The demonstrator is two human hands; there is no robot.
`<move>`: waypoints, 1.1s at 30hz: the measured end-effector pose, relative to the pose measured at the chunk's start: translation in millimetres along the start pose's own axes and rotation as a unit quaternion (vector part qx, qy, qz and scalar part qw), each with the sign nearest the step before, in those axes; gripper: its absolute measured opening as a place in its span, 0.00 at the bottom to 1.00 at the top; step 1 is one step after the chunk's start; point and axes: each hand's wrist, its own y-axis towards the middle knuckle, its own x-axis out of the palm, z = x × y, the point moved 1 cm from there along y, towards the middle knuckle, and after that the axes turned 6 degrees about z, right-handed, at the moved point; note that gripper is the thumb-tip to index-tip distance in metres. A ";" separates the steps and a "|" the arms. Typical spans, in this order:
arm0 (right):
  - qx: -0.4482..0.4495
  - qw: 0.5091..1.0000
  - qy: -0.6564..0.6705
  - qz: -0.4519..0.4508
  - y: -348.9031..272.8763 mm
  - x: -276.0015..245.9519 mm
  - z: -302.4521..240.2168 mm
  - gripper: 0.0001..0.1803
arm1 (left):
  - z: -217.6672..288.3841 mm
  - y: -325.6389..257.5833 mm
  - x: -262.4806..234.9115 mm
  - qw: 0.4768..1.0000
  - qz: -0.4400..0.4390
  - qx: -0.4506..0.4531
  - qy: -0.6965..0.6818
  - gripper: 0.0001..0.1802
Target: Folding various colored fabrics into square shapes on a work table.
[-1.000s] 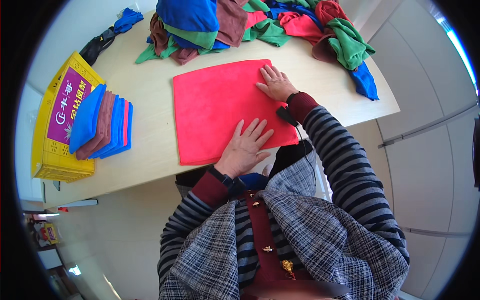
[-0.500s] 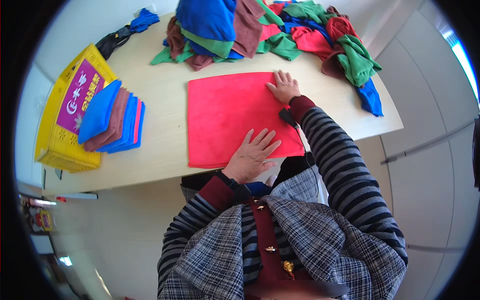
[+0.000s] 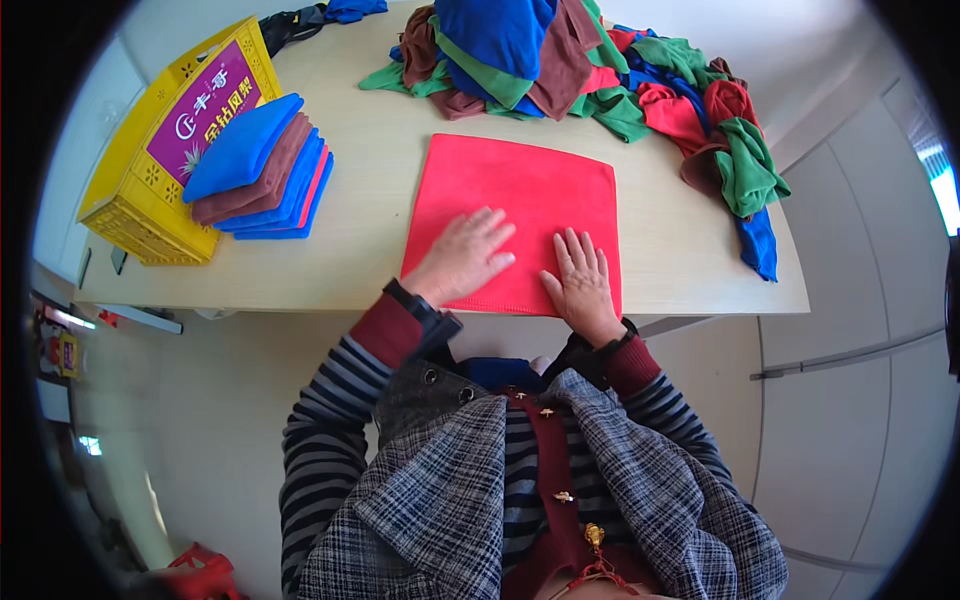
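Observation:
A red cloth (image 3: 520, 180) lies spread flat on the table in front of me, its near edge close to the table's front edge. My left hand (image 3: 462, 255) is over the cloth's left part, fingers stretched out and slightly blurred; whether it presses down I cannot tell. Flat on the cloth's near right part rests my right hand (image 3: 582, 280), fingers extended and a little apart. Neither hand grips anything.
Left of the cloth stands a stack of folded blue, brown and red cloths (image 3: 262, 170) against a yellow carton (image 3: 150, 215). A loose heap of blue, green, brown and red cloths (image 3: 500, 50) covers the table's (image 3: 370, 220) far side, trailing down the right. White cabinets (image 3: 840, 430) stand at right.
My right hand has come from the cloth's far right corner back to its near right part. My left hand has shifted farther in over the left part. The view has turned slightly.

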 end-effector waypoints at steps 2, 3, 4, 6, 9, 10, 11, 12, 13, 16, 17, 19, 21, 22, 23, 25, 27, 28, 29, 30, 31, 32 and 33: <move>0.000 1.000 0.002 0.008 -5.5 -2.2 -0.9 0.38 | -26.2 -0.7 0.5 0.999 -0.006 -0.040 0.030 0.34; 0.000 1.000 0.006 0.000 -6.1 -4.6 0.3 0.37 | -36.8 -3.5 2.7 0.995 -0.009 -0.076 0.059 0.34; -0.001 1.000 0.010 -0.009 -6.4 -7.1 1.6 0.37 | -45.3 -11.7 5.6 0.995 -0.013 -0.074 0.059 0.34; 0.004 1.000 0.015 -0.019 -6.0 -11.2 10.2 0.37 | -58.6 -24.9 7.1 0.988 0.025 -0.097 0.115 0.34; -0.047 0.998 0.033 -0.021 -18.4 -18.4 31.5 0.37 | -70.6 -45.7 7.3 0.986 0.060 -0.105 0.114 0.35; -0.045 0.998 0.038 -0.030 -25.4 -24.0 36.1 0.37 | -68.2 -56.1 8.2 0.983 0.079 -0.116 0.115 0.36; -0.072 0.996 0.052 -0.032 -30.7 -33.5 40.9 0.37 | -61.5 -62.6 6.8 0.985 0.069 -0.117 0.111 0.36; -0.099 0.992 0.066 -0.033 -36.2 -43.3 45.1 0.38 | -54.2 -72.3 4.3 0.987 0.064 -0.102 0.105 0.35; -0.127 0.988 0.082 -0.032 -40.9 -50.1 48.4 0.38 | -45.6 -81.9 -2.2 0.989 0.059 -0.088 0.102 0.35; -0.131 0.987 0.084 -0.046 -54.7 -61.8 58.3 0.38 | -29.5 -105.9 -8.0 0.992 0.066 -0.063 0.083 0.36; -0.135 0.986 0.082 -0.048 -58.4 -62.4 60.8 0.38 | -25.5 -111.9 -8.6 0.993 0.084 -0.048 0.070 0.36; -0.128 0.987 0.089 -0.044 -59.3 -56.4 65.9 0.38 | -21.9 -121.1 -7.0 0.993 0.100 -0.038 0.057 0.36; -0.115 0.988 0.097 -0.026 -59.6 -51.8 69.6 0.38 | -22.4 -124.5 -6.1 0.988 0.147 -0.019 0.044 0.33; -0.115 0.988 0.098 -0.027 -62.7 -51.4 70.6 0.38 | -21.8 -126.0 -6.6 0.985 0.171 -0.009 0.038 0.32; -0.113 0.988 0.102 -0.026 -63.2 -51.8 69.6 0.36 | -21.2 -127.4 -6.7 0.985 0.171 -0.010 0.039 0.32; -0.110 0.988 0.110 -0.022 -62.7 -54.3 67.5 0.32 | -18.4 -129.6 -8.7 0.979 0.200 0.001 0.022 0.25; -0.104 0.986 0.130 -0.024 -62.9 -59.3 66.5 0.30 | -16.6 -132.8 -11.0 0.976 0.216 0.007 0.017 0.21; -0.097 0.984 0.149 -0.027 -64.7 -63.3 66.7 0.29 | -14.5 -136.1 -10.1 0.973 0.228 0.009 0.021 0.19; -0.089 0.981 0.167 -0.031 -65.5 -67.3 65.8 0.28 | -12.3 -140.0 -9.4 0.970 0.240 0.011 0.026 0.17; -0.088 0.982 0.166 -0.029 -65.7 -73.5 64.6 0.28 | -8.7 -141.0 -10.5 0.967 0.251 0.014 0.029 0.15; -0.086 0.978 0.186 -0.042 -65.7 -80.9 63.2 0.26 | -5.1 -143.9 -13.1 0.967 0.252 0.017 0.029 0.15; -0.084 0.973 0.206 -0.054 -64.3 -88.8 61.7 0.24 | -1.2 -148.8 -17.7 0.969 0.246 0.014 0.018 0.14; -0.081 0.969 0.225 -0.066 -62.3 -96.7 61.3 0.22 | 4.1 -150.3 -25.6 0.971 0.240 0.012 0.005 0.13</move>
